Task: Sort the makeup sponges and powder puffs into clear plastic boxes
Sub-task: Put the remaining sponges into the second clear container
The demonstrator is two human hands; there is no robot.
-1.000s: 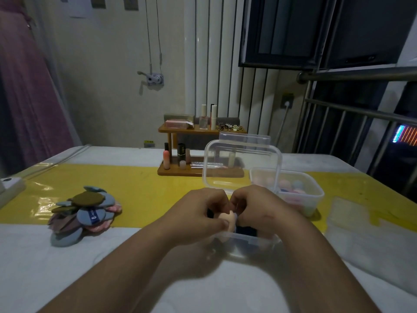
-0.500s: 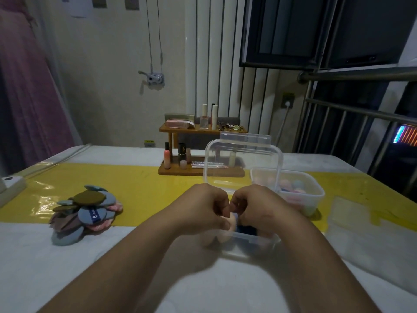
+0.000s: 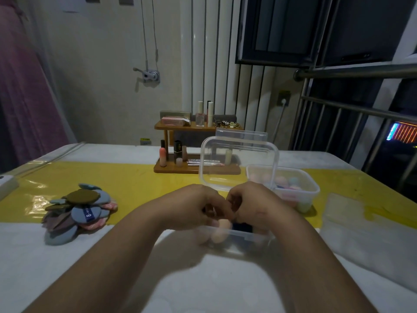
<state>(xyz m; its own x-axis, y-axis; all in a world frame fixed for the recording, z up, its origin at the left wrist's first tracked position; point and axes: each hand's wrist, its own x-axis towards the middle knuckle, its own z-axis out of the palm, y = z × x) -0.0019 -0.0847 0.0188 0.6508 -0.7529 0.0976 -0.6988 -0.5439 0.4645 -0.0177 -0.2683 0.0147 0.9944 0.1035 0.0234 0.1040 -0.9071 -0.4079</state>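
A peach makeup sponge (image 3: pixel 222 230) sits low in the near clear plastic box (image 3: pixel 246 239), seen through its front wall. My left hand (image 3: pixel 194 206) and my right hand (image 3: pixel 252 205) meet knuckle to knuckle over the box, with curled fingers reaching down onto the sponge's top. The fingertips are partly hidden. Something dark blue (image 3: pixel 242 227) lies in the same box. The box's lid (image 3: pixel 239 163) stands upright behind my hands. A pile of flat powder puffs (image 3: pixel 79 211), blue, brown and pink, lies on the table to the left.
A second clear box (image 3: pixel 313 193) with several pastel sponges stands at the right, just behind my right hand. A wooden cosmetics rack (image 3: pixel 196 170) is at the back centre. A folded clear sheet (image 3: pixel 352 222) lies at the right. A white power strip (image 3: pixel 5 185) is at the far left edge.
Both hands have lowered the peach sponge from above the box's rim down into the near box. The pile of puffs and the second box have not moved.
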